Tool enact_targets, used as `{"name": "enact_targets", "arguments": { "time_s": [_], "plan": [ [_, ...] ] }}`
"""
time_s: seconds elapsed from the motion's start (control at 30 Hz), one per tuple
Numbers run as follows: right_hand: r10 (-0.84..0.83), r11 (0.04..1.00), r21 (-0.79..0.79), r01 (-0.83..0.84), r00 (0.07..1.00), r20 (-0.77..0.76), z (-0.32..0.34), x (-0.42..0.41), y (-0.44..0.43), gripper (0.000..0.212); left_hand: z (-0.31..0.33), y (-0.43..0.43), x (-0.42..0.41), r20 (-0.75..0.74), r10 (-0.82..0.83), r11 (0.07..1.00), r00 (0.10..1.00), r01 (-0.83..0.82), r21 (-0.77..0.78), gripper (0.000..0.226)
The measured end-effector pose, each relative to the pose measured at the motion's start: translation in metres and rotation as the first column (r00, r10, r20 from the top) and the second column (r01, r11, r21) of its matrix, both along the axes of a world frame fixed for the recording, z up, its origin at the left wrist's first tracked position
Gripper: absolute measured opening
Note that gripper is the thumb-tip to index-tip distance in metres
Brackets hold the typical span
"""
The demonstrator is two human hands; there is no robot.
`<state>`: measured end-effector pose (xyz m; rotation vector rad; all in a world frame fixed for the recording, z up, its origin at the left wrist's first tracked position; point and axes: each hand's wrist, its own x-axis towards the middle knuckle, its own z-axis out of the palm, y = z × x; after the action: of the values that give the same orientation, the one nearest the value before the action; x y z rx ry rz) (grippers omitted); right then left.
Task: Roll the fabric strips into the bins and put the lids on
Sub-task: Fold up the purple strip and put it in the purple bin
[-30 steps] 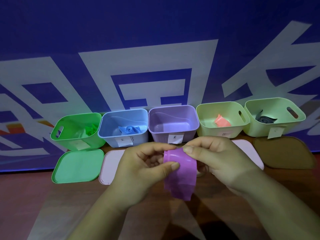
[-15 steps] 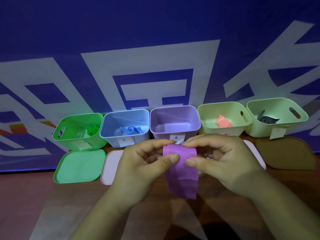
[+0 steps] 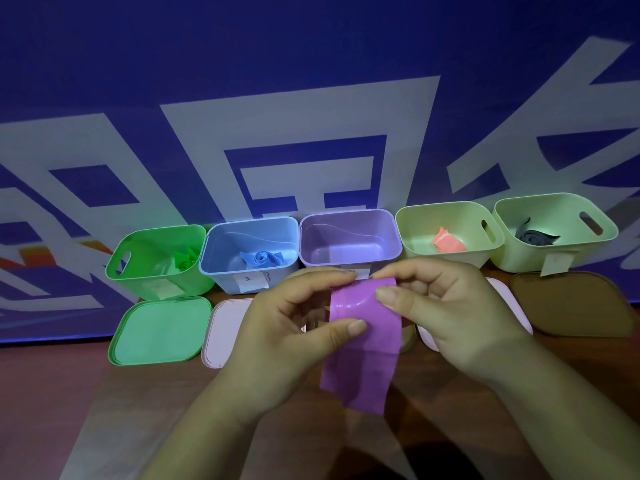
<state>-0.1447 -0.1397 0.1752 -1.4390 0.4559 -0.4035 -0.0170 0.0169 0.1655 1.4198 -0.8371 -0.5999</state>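
Presently both hands, left hand and right hand, pinch the purple strip before the purple bin (still empty); loosened fingers would likely unroll it.

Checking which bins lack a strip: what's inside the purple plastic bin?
No strip shows in the purple plastic bin: only bare floor and walls. The floor just behind its front wall is hidden.
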Motion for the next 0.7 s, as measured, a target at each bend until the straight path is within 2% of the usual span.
{"name": "enact_targets", "arguments": {
  "time_s": [0.1,0.2,0.37,0.43,0.57,0.7],
  "plan": [
    [0.005,0.997,0.075,-0.003,1.0,-0.026,-0.0003,0.0,0.0013,0.023,0.0003,0.0002,0.0016,0.058,-0.022,1.0,0.998,0.023,-0.019,0.041],
    [0.024,0.997,0.069,-0.019,0.997,-0.072,-0.0011,0.0008,0.0018,0.022,-0.002,0.0008,0.0019,0.09,-0.004,1.0,0.996,0.004,-0.008,0.038],
    [0.034,0.99,-0.13,-0.053,0.989,-0.144,-0.0024,0.0006,-0.0002,0.03,-0.0043,0.0017,-0.0005,0.06,0.055,0.998,0.997,-0.057,0.034,0.036],
    [0.03,0.984,-0.169,-0.052,0.991,-0.127,-0.0036,0.0009,-0.0001,0.038,-0.0039,0.0014,-0.0012,0.026,0.054,0.998,0.998,-0.055,0.042,0.035],
    [0.053,0.989,-0.138,-0.057,0.998,-0.032,-0.0043,-0.0016,-0.0009,0.031,-0.0011,-0.0005,-0.0011,-0.078,0.032,0.999,0.996,-0.03,0.016,0.029],
    [0.13,0.977,-0.177,-0.123,0.991,0.028,-0.0018,-0.0062,0.0016,0.037,0.0043,-0.0016,0.0004,-0.074,0.052,0.999,0.996,-0.051,0.017,0.028]
  ]
}}
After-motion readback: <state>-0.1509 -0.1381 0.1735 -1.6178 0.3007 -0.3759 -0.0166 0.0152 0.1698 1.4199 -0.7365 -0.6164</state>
